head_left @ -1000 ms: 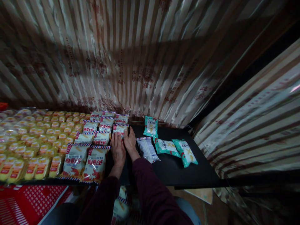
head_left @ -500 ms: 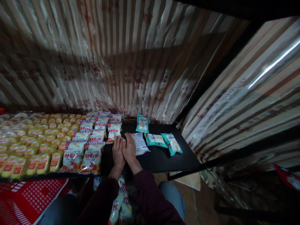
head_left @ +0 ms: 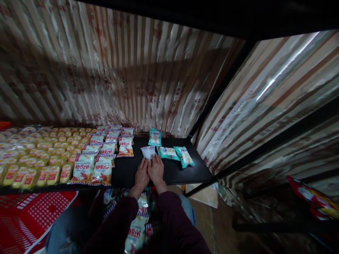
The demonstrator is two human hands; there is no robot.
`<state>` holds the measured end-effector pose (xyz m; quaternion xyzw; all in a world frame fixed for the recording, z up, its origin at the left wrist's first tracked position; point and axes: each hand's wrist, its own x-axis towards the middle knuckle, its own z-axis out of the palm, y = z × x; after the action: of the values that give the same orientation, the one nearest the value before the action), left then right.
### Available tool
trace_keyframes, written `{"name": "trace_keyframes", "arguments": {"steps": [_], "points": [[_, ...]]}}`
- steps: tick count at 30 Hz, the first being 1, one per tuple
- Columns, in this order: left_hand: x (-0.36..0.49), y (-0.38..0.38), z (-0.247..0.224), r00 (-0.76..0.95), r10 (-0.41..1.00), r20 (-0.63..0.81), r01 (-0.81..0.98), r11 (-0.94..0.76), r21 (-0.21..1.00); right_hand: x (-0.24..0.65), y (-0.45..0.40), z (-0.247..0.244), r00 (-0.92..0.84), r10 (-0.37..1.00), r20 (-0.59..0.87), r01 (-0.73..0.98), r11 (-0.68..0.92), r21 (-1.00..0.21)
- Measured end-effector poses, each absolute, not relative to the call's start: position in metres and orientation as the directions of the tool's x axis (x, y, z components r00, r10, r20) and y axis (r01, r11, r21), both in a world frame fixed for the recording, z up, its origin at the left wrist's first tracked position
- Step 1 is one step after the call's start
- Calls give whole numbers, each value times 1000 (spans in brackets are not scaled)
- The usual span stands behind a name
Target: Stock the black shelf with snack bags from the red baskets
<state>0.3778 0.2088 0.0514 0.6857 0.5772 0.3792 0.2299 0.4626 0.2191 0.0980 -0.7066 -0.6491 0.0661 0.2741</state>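
A white snack bag (head_left: 148,151) with a striped edge lies on the black shelf, its plain printed side up and its near part hidden by my hands. My left hand (head_left: 142,174) is closed on the bag's near left side. On the near right side my right hand (head_left: 156,168) grips it too, fingers bent over the top. The two hands nearly touch. Just right of them lies a teal snack bag (head_left: 168,153), with a second teal bag (head_left: 184,156) beyond it. A third teal bag (head_left: 155,137) is at the back.
Striped-edge snack bags (head_left: 103,169) stand in rows on the left, beside many packaged yellow cakes (head_left: 47,176). Below the black shelf (head_left: 182,175) are a red basket (head_left: 39,215) and more snack bags (head_left: 136,229). A dark post (head_left: 219,91) rises at the right corner.
Both hands have moved right, from between the striped-edge bags and the white bag onto the white bag. That bag is now partly covered. The view has shifted slightly.
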Motion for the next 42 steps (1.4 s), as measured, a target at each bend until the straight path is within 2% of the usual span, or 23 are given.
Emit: {"name": "trace_keyframes", "arguments": {"steps": [7,14,20,25,30,33,38,42], "points": [[372,185,56,21,976,216,559,-191,807,462,195,101,148,971,190,893,-49,-447],[363,142,49,-204,974,102,335,-29,942,451,153,101,117,974,194,907,-25,-420],[348,118,48,-342,940,-4,265,100,959,444,120,96,70,977,203,916,17,-400],[337,108,47,-357,928,-104,225,194,955,444,104,88,48,975,217,868,67,-493],[344,97,52,-310,923,-227,-8,237,972,446,100,85,68,979,192,756,75,-651],[351,95,58,-343,918,-202,-17,209,978,448,100,89,82,987,137,669,47,-742],[360,89,64,-378,925,-51,135,109,985,449,101,97,103,994,31,518,-27,-855],[367,77,68,-367,925,96,276,10,961,445,97,96,117,991,-58,263,-87,-961]]}}
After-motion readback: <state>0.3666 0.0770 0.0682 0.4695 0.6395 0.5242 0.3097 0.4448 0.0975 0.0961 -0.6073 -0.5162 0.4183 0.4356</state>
